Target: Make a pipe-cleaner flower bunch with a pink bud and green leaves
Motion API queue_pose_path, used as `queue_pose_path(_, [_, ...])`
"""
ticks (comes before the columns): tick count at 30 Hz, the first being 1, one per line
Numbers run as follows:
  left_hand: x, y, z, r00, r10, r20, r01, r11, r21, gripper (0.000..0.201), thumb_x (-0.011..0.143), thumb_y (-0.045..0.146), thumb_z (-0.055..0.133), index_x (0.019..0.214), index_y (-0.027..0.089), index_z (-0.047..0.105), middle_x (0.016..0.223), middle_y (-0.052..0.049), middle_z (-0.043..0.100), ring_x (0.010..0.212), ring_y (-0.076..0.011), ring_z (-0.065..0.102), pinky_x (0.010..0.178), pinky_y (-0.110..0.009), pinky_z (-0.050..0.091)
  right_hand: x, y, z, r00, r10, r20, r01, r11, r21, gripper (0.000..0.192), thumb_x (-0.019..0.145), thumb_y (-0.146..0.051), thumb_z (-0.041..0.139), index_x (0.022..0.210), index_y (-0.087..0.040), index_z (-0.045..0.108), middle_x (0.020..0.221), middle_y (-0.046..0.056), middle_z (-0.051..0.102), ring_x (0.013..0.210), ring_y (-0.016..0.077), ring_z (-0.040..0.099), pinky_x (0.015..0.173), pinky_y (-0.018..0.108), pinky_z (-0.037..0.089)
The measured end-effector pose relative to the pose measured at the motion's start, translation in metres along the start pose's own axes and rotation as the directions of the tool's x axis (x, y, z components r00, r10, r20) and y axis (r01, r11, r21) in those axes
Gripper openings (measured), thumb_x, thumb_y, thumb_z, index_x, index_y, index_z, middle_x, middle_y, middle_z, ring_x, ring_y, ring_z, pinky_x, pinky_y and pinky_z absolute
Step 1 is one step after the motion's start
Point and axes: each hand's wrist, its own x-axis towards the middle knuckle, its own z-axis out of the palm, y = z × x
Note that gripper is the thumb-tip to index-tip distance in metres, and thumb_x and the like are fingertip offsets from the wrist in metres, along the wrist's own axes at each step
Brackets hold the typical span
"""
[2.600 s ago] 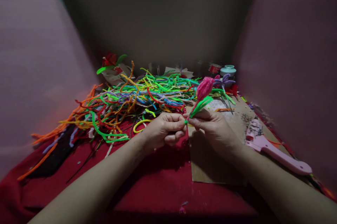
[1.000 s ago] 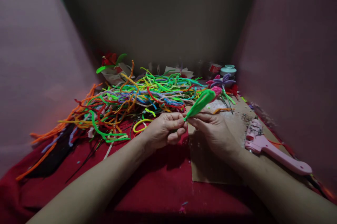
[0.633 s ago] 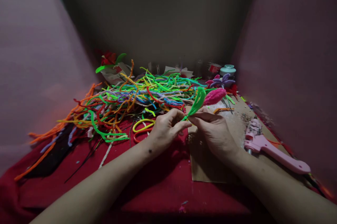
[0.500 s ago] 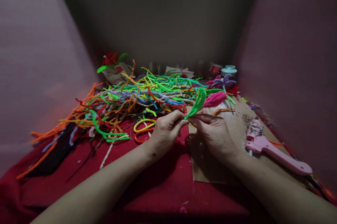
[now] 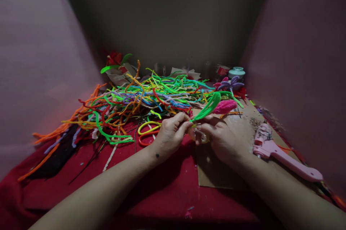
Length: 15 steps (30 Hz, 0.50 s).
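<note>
Head view: both hands (image 5: 173, 134) pinch green pipe cleaner (image 5: 207, 108).

We cannot read any words, labels or numbers here. The small red tub (image 5: 222, 70) at the back is too blurry.

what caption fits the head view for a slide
Both hands, left hand and right hand, pinch a green-leafed pink pipe-cleaner bud before a pipe-cleaner pile.

We see a table under a red cloth (image 5: 162, 194); on it a pile of pipe cleaners (image 5: 135, 100), with cardboard (image 5: 213, 172) and a pink glue gun (image 5: 281, 156) right of the pile.
</note>
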Motion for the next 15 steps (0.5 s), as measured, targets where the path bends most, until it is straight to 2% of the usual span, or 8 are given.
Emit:
queue_pose_path(2, [-0.0004,-0.0009,0.0003,1.0,0.02,0.001,-0.02,0.999,0.031,0.015,0.083,0.023,0.048,0.072,0.017,0.054,0.057,0.005,0.045,0.053,-0.0072,0.039,0.052,-0.018,0.031,0.0004,0.0023,-0.0005,0.998,0.059,0.035,-0.06,0.998,0.025,0.02,0.075,-0.02,0.049,0.06,-0.02,0.063,0.053,-0.001,0.054,0.048,0.0116,0.047,0.047,0.025,0.039])
queue_pose_path(4, [-0.0001,-0.0018,0.001,1.0,0.027,-0.009,-0.027,0.999,0.043,0.015,0.083,0.023,0.048,0.072,0.016,0.054,0.057,0.005,0.045,0.053,-0.0069,0.039,0.053,-0.019,0.031,0.0012,0.0037,-0.0004,0.994,0.105,0.015,-0.105,0.994,0.017,0.015,0.072,-0.02,0.052,0.06,-0.019,0.061,0.054,-0.002,0.052,0.05,0.0113,0.047,0.049,0.024,0.039])
queue_pose_path(6, [0.0009,-0.0019,0.0016,1.0,0.006,-0.011,-0.006,1.0,0.006,0.014,0.082,0.023,0.05,0.07,0.016,0.053,0.056,0.005,0.044,0.053,-0.0064,0.038,0.052,-0.018,0.031,0.0021,0.0043,0.0001,0.996,0.068,-0.051,-0.07,0.997,-0.044,0.009,0.071,-0.02,0.055,0.067,-0.018,0.063,0.061,-0.001,0.056,0.059,0.0128,0.05,0.059,0.026,0.042])
queue_pose_path(8, [0.0025,-0.0008,0.0016,0.995,-0.089,0.043,0.094,0.984,-0.15,0.017,0.081,0.025,0.051,0.066,0.016,0.05,0.054,0.006,0.041,0.048,-0.0053,0.035,0.048,-0.018,0.03,0.0029,0.0044,0.0008,0.995,-0.009,-0.101,-0.002,0.994,-0.106,0.01,0.072,-0.018,0.056,0.073,-0.018,0.066,0.073,0.001,0.061,0.071,0.0146,0.053,0.071,0.029,0.042])
queue_pose_path(9, [0.0035,0.0,0.0012,0.983,-0.152,0.105,0.175,0.95,-0.26,0.02,0.081,0.026,0.052,0.065,0.016,0.048,0.052,0.006,0.04,0.045,-0.0045,0.033,0.044,-0.017,0.028,0.0032,0.0045,0.0012,0.994,-0.024,-0.105,0.014,0.996,-0.093,0.011,0.073,-0.018,0.056,0.075,-0.018,0.067,0.078,0.001,0.062,0.074,0.0149,0.053,0.074,0.03,0.042])
queue_pose_path(11, [0.0052,0.0012,-0.0007,0.932,-0.242,0.271,0.346,0.815,-0.464,0.023,0.081,0.029,0.052,0.064,0.016,0.045,0.051,0.007,0.04,0.038,-0.0026,0.028,0.037,-0.016,0.021,0.0038,0.0049,0.0018,0.997,0.012,-0.08,-0.008,0.999,0.047,0.013,0.074,-0.019,0.056,0.078,-0.02,0.068,0.079,0.001,0.063,0.071,0.0138,0.053,0.07,0.029,0.042])
queue_pose_path(13, [0.0067,0.0011,-0.0038,0.871,-0.249,0.423,0.472,0.663,-0.581,0.023,0.08,0.031,0.054,0.066,0.015,0.045,0.052,0.007,0.043,0.034,-0.0006,0.024,0.034,-0.015,0.016,0.0045,0.0053,0.0017,0.996,0.081,-0.034,-0.071,0.969,0.237,0.01,0.07,-0.02,0.062,0.077,-0.021,0.069,0.07,-0.001,0.062,0.062,0.0114,0.049,0.059,0.026,0.041])
queue_pose_path(15, [0.0078,-0.0004,-0.0071,0.824,-0.218,0.523,0.546,0.554,-0.629,0.02,0.081,0.03,0.055,0.071,0.015,0.048,0.052,0.006,0.045,0.032,0.0009,0.022,0.034,-0.013,0.014,0.0056,0.0054,0.0006,0.99,0.14,0.022,-0.139,0.926,0.35,0.009,0.064,-0.02,0.068,0.073,-0.02,0.07,0.063,-0.002,0.06,0.054,0.0092,0.045,0.051,0.023,0.036])
